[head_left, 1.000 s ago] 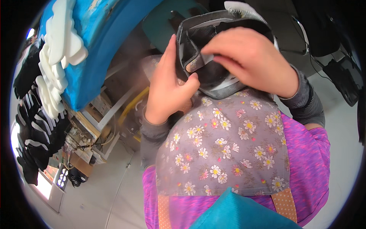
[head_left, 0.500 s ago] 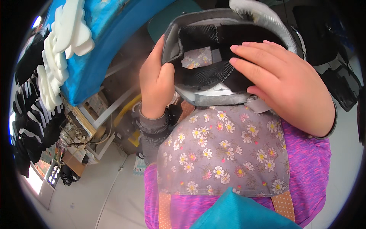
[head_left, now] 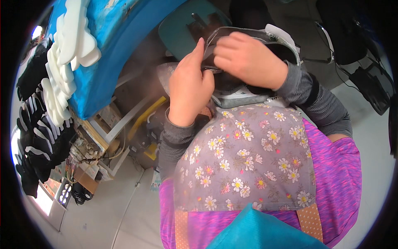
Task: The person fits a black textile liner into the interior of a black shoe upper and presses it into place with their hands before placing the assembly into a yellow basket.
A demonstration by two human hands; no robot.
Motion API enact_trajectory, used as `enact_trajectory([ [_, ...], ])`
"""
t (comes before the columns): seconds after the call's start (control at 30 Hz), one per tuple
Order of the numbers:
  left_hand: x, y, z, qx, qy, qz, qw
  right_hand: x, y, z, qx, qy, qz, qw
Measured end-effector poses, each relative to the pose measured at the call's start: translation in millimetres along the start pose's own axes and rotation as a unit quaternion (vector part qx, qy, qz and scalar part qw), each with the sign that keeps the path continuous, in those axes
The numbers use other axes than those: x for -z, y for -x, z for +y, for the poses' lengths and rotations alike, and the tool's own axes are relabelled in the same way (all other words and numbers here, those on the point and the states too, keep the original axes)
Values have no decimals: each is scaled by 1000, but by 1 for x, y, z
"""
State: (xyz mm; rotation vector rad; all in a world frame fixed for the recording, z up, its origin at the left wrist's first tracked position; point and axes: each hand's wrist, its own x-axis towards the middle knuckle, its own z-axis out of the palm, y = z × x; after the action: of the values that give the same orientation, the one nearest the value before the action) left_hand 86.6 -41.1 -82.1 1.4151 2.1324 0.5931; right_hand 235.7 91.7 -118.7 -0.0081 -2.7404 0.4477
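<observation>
One hollow black-and-grey fabric piece (head_left: pixel 242 100) sits at the top edge of the flowered apron (head_left: pixel 244 166). Left of the apron shows a small pale sheet (head_left: pixel 155 181), any print on it too small to read. Above the apron's left side, the left hand (head_left: pixel 190 85) stands upright, index finger extended, its grip clamped on the piece's left wall. Above the apron's middle, the right hand (head_left: pixel 248 60) bends palm-down over the opening, fingers curled; its knuckles hide the tips, so I cannot tell whether they pinch anything.

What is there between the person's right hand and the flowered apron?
In the head view, the near grey edge of the dark item lies between the right hand and the flowered apron.
</observation>
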Motion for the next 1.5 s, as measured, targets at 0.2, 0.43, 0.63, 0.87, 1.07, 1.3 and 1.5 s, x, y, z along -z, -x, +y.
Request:
enact_trajectory([
  [0.2, 3, 7, -7, 43, 89, -67, 993, 5, 15, -26, -61, -188, -48, 979],
  [0.43, 8, 3, -1, 4, 62, -69, 996, 4, 15, -29, -136, -208, 9, 969],
  [0.63, 11, 3, 2, -56, 21, -45, 997, -1, 9, -22, -178, -132, 115, 968],
  [0.87, 9, 1, 9, -53, -20, -34, 998, -6, 8, -19, -185, -63, 135, 971],
  [1.07, 12, 0, -1, -50, -40, -69, 996, -5, 14, -23, -99, -90, 73, 988],
  [1.3, 13, -1, -5, -75, -4, -104, 992, -11, 10, -11, -103, -57, 126, 985],
  [1.5, 21, -6, 8, -45, -54, -98, 993, 0, 7, -19, -186, -45, 66, 979],
])
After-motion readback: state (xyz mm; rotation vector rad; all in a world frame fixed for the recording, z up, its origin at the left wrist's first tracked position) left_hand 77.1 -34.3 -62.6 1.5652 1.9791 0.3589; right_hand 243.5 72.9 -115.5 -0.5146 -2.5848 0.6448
